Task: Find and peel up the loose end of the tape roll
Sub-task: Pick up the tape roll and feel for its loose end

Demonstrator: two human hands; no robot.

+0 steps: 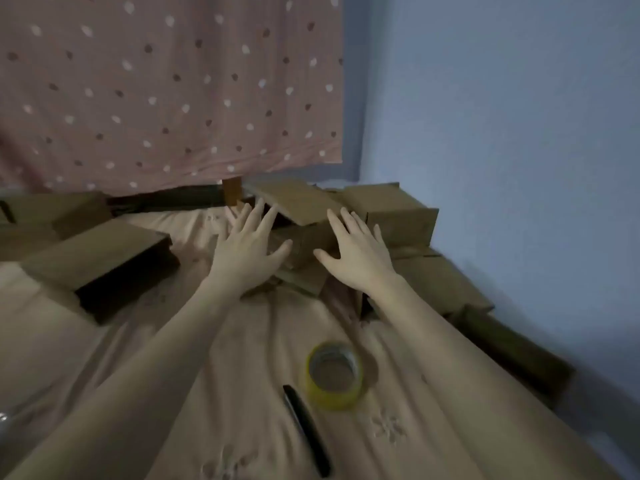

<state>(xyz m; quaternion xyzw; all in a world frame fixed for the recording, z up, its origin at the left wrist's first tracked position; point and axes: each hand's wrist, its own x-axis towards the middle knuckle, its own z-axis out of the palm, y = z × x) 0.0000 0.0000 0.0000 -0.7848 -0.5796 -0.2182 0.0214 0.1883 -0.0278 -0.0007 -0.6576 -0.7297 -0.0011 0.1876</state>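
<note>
A yellowish tape roll [334, 375] lies flat on the pink bedsheet [207, 341], near the lower middle, untouched. Its loose end does not show. Both arms stretch forward well past it. My left hand [247, 252] has its fingers spread out straight beside a small cardboard box [301, 251] with a raised flap. My right hand [353, 251] is spread the same way on the box's right side. Neither hand holds anything.
A black pen [306, 429] lies just left of the tape roll. Several cardboard boxes [97, 258] stand at the left, the back and along the right wall [391, 213]. A dotted pink curtain [166, 88] hangs behind.
</note>
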